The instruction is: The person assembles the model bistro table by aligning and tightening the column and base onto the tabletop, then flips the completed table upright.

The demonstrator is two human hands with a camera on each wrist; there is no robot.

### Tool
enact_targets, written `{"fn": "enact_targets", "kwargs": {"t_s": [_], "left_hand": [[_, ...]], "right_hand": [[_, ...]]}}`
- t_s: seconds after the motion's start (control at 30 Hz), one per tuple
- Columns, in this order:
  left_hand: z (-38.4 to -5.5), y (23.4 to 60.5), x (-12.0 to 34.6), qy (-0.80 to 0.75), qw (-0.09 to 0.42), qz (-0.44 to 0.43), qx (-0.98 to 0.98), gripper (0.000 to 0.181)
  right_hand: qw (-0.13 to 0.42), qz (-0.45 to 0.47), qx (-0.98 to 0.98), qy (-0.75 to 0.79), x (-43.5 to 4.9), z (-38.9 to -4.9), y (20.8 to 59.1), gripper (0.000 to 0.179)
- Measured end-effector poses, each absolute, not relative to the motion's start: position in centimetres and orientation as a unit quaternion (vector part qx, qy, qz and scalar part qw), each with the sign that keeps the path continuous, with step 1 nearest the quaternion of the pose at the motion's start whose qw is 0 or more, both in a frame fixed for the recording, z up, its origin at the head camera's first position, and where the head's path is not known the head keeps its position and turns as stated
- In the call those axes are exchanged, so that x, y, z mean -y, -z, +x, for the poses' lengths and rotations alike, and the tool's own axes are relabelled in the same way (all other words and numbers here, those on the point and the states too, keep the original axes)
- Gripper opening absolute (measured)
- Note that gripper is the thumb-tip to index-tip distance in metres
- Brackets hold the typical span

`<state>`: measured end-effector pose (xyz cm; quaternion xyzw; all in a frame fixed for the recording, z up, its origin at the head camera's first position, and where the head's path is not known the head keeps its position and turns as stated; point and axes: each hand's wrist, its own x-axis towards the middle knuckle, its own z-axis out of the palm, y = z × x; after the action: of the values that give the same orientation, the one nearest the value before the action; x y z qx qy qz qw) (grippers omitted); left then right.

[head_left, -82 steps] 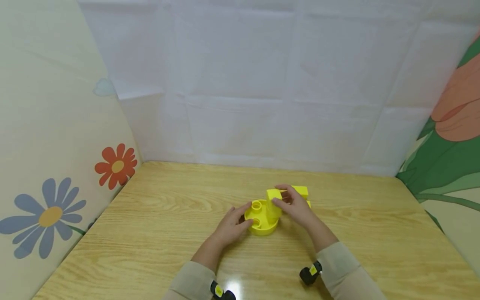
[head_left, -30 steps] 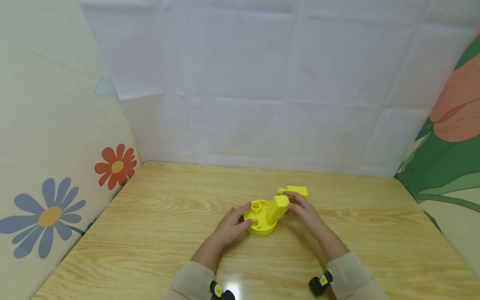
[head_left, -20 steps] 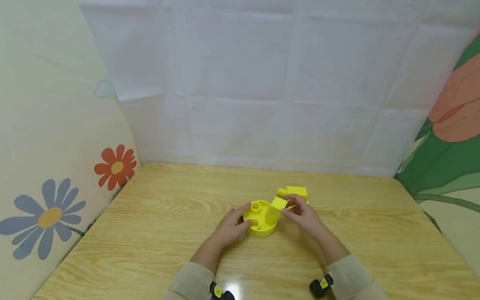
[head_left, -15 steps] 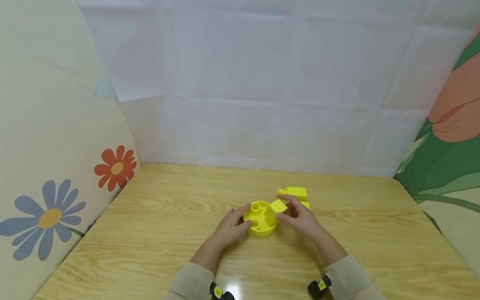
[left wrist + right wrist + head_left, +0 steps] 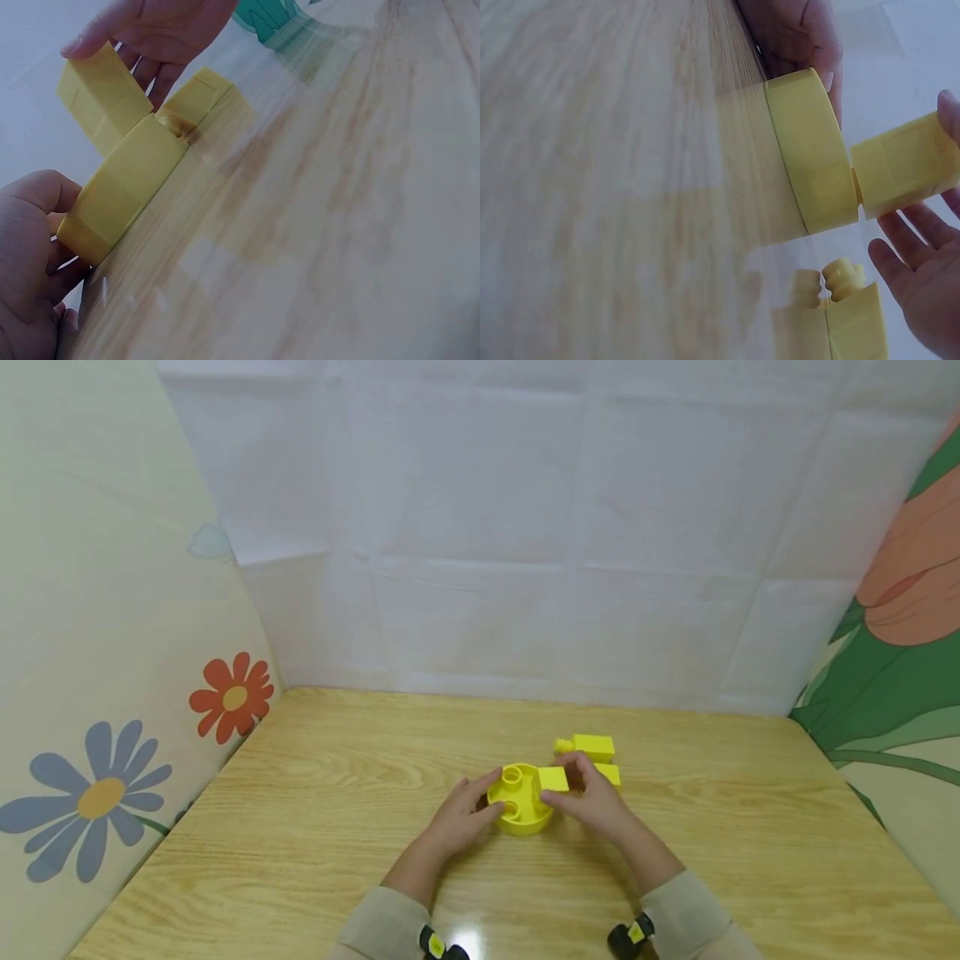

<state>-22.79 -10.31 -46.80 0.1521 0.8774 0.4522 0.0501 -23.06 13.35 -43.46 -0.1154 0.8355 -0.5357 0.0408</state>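
A shallow round yellow base (image 5: pixel 523 823) lies on the table, with two ring-shaped sockets showing on its left side. My left hand (image 5: pixel 459 817) grips its left rim, thumb and fingers spread around the edge. On the base's right side stands a chunky yellow leg-like block (image 5: pixel 553 779). My right hand (image 5: pixel 597 795) holds this block near its top between thumb and fingers. The right wrist view shows the block (image 5: pixel 904 165) on the base (image 5: pixel 810 150), with a narrow gap at the joint. In the left wrist view the block (image 5: pixel 105 101) leans slightly.
Behind the right hand lies a yellow block (image 5: pixel 594 747) with a threaded peg (image 5: pixel 564 746) at its end. Another yellow block (image 5: pixel 609 774) lies in front of it, partly hidden by the right hand. A white cloth (image 5: pixel 480 527) hangs behind the wooden table (image 5: pixel 337 760).
The block leaned right a second ago; its top has since turned and shifted left. My right hand has re-gripped it and moved left with it. The left hand and base have stayed put.
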Motion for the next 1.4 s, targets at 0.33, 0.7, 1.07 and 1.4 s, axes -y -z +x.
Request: {"fn": "enact_targets", "kwargs": {"t_s": [0.33, 0.7, 1.07, 1.4], "left_hand": [[-22.7, 46.7, 10.3, -0.452, 0.036, 0.167, -0.876, 0.056], [-22.6, 46.7, 10.3, -0.454, 0.029, 0.176, -0.873, 0.055], [-22.6, 46.6, 10.2, -0.448, 0.024, 0.179, -0.876, 0.056], [-22.7, 46.6, 10.2, -0.445, 0.031, 0.174, -0.878, 0.056]], "right_hand": [[0.049, -0.176, -0.815, 0.55, -14.4, -22.6, 43.1, 0.035], [0.067, -0.176, -0.839, 0.51, -12.8, -22.8, 42.7, 0.053], [0.065, -0.153, -0.85, 0.5, -11.7, -23.7, 42.5, 0.056], [0.038, -0.126, -0.846, 0.517, -11.6, -24.1, 42.5, 0.043]]}}
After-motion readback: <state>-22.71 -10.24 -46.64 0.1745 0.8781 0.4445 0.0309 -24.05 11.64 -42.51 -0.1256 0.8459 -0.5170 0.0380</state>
